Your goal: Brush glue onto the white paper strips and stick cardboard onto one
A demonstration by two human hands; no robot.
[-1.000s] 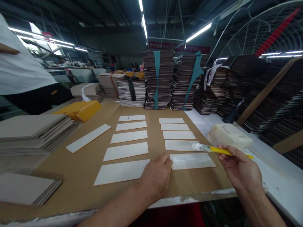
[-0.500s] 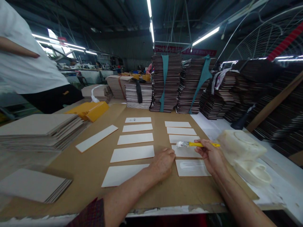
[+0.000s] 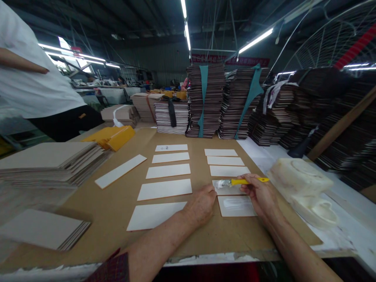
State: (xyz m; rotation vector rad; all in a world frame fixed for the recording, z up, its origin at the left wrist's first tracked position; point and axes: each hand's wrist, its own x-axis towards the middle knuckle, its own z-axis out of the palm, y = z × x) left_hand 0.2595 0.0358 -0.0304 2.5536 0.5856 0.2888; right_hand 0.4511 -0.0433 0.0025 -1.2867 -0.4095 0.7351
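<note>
My right hand point(image 3: 260, 196) grips a yellow-handled brush point(image 3: 243, 181) whose wet bristles rest on the fourth white card point(image 3: 226, 188) of the right column. My left hand point(image 3: 201, 204) lies closed on the brown paper point(image 3: 111, 211), fingertips touching that card's left edge. The nearest card point(image 3: 236, 206) in that column carries a shiny smear of glue. Two columns of white rectangular cards point(image 3: 169, 171) lie on the paper, and one more card point(image 3: 120, 171) lies askew to the left.
A whitish glue tub point(image 3: 299, 178) stands at the right on the white table edge. Stacks of grey board point(image 3: 49, 160) sit at the left, a yellow box point(image 3: 110, 137) behind them. Tall dark stacks point(image 3: 205, 102) line the back and right. A person in a white shirt point(image 3: 32, 86) stands at the left.
My right hand carried the brush leftward from beside the tub onto the fourth card of the right column. My left hand slid up from the nearest card's edge to that card.
</note>
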